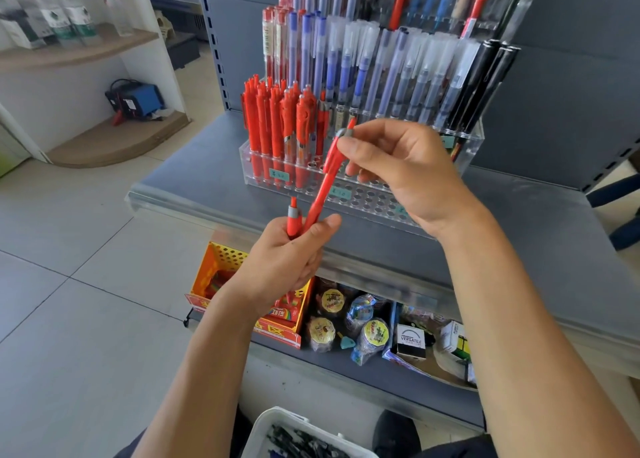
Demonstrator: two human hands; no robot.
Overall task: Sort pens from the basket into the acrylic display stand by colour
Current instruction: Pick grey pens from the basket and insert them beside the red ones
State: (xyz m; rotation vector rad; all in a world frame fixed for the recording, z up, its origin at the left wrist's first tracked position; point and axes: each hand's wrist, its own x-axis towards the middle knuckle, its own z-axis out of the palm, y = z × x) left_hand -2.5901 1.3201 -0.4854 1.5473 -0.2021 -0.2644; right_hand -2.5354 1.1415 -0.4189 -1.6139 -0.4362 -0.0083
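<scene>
The left hand (284, 260), at centre frame, grips a small bundle of red pens (294, 220) by their lower ends. The right hand (405, 173) pinches the clicker end of one red pen (327, 180), which slants up from the bundle toward the acrylic display stand (363, 201) on the counter (536, 236). The pen looks light, stiff and smooth, likely a little slippery; a pinch near the top seems best for steering its tip into a free hole beside the red group (280, 121). The white basket (273, 426) of dark pens sits at bottom centre.
</scene>
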